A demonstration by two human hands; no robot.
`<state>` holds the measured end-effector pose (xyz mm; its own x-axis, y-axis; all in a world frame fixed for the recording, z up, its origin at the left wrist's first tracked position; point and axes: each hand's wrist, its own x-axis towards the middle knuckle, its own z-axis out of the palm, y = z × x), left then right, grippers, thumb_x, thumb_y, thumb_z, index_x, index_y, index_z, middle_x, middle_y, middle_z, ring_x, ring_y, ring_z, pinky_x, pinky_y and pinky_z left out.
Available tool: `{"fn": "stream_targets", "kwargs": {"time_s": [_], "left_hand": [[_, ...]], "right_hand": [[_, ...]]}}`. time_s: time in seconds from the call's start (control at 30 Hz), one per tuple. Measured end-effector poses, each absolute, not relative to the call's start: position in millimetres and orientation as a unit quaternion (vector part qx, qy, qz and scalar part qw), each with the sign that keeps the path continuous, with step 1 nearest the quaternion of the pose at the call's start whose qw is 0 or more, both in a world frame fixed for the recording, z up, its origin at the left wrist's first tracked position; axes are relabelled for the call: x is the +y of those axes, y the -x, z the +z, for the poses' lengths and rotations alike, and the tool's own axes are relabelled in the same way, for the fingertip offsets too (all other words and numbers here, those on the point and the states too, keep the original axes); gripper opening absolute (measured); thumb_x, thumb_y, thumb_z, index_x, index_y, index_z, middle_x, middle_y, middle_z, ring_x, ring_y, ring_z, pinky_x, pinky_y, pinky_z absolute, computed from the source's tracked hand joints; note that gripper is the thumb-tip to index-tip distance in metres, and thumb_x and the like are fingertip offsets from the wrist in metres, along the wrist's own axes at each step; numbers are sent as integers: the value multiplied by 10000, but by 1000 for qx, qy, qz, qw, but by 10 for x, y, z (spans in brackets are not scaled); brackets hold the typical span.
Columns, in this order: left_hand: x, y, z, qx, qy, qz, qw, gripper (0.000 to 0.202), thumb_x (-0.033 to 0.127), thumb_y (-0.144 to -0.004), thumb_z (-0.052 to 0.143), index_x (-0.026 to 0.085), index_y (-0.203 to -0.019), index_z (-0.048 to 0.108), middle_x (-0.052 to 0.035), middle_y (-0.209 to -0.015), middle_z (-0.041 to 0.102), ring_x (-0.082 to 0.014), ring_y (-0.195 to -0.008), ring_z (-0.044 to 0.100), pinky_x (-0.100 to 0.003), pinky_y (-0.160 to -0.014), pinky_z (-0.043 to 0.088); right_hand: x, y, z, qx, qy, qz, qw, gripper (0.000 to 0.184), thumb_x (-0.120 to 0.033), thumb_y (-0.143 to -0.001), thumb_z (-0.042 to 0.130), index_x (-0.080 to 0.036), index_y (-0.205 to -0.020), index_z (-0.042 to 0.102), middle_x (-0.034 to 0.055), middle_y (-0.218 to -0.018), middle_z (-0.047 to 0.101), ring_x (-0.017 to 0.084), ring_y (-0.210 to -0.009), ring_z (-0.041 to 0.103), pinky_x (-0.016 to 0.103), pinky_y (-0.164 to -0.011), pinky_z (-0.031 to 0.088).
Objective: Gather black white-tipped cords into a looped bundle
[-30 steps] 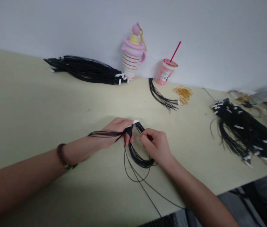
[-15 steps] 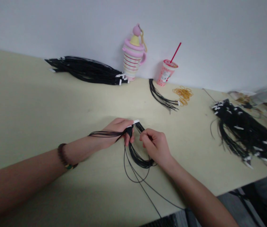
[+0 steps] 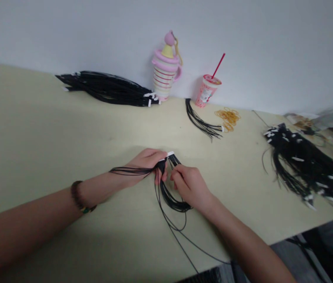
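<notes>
A black wire harness (image 3: 171, 199) with a white connector (image 3: 170, 153) is between my hands above the table. My left hand (image 3: 145, 163) is closed on it near the connector, thumb on top, and several thin wires trail back over that wrist. On the right, my right hand (image 3: 191, 182) pinches wires just below the connector; its fingertips are partly hidden. The bundle loops down between both hands, and a few loose wires hang towards the table's front edge.
Along the wall lie a long black wire bundle (image 3: 110, 88), a pink-lidded tumbler (image 3: 163, 76) and a pink cup with a red straw (image 3: 208, 91). Nearby are a smaller wire bundle (image 3: 200, 122) and yellow rubber bands (image 3: 227, 117). A big harness pile (image 3: 308, 161) covers the right side.
My right hand has shifted slightly left and down along the wires, closer to my left hand. The loose wires below have swung a little. My left hand keeps its hold.
</notes>
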<state>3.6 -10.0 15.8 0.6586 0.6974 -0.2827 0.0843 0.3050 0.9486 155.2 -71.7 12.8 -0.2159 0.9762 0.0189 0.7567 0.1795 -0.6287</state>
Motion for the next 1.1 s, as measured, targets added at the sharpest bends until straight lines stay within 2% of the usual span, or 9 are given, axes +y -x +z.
{"fn": "stream_targets", "kwargs": {"time_s": [0.23,0.47,0.67,0.8,0.87,1.0,1.1], "left_hand": [[-91,-33,156,352,-560,196,724,373,335,-873,339,107,-637,514,-7,-514,573,-61,-357,500,-149,-357,385],[-134,-43,162,340,-605,166,701,319,320,-876,331,127,-668,477,2,-506,573,-74,-356,519,-148,-338,392],[-165,-46,172,325,-647,160,671,329,332,-881,315,128,-680,478,4,-504,554,-78,-358,519,-157,-337,399],[-150,-63,185,329,-628,166,685,315,335,-875,335,125,-689,477,1,-513,560,-81,-364,523,-160,-346,394],[-127,-67,155,335,-595,183,707,305,344,-870,352,122,-712,490,-2,-522,575,-81,-366,521,-164,-354,389],[-51,-41,28,353,-513,269,735,299,364,-851,399,120,-730,522,-20,-556,609,-74,-402,521,-169,-403,395],[-9,-11,-52,361,-479,318,734,313,375,-835,435,127,-670,532,-11,-460,564,-95,-485,566,-156,-450,388]], "right_hand": [[-724,-1543,100,-735,591,255,216,277,-232,-856,326,-137,-680,519,-2,-575,530,42,-489,431,159,-494,275],[-729,-1533,99,-744,561,227,282,223,-213,-845,375,-146,-697,528,-29,-567,518,30,-471,372,156,-511,281],[-746,-1500,94,-738,558,250,286,247,-220,-863,345,-142,-697,510,-4,-644,595,45,-546,470,163,-574,342],[-729,-1479,76,-722,566,260,299,259,-242,-858,351,-135,-708,532,7,-647,584,45,-541,461,174,-563,341],[-699,-1511,72,-695,558,309,330,238,-273,-844,391,-135,-749,561,-5,-613,553,39,-515,433,170,-527,327],[-623,-1726,155,-522,524,531,414,232,-329,-808,474,-143,-922,555,-56,-505,398,31,-441,365,154,-425,257],[-579,-1943,266,-386,449,659,464,194,-297,-785,518,-171,-933,513,-92,-479,249,11,-393,270,133,-392,194]]}}
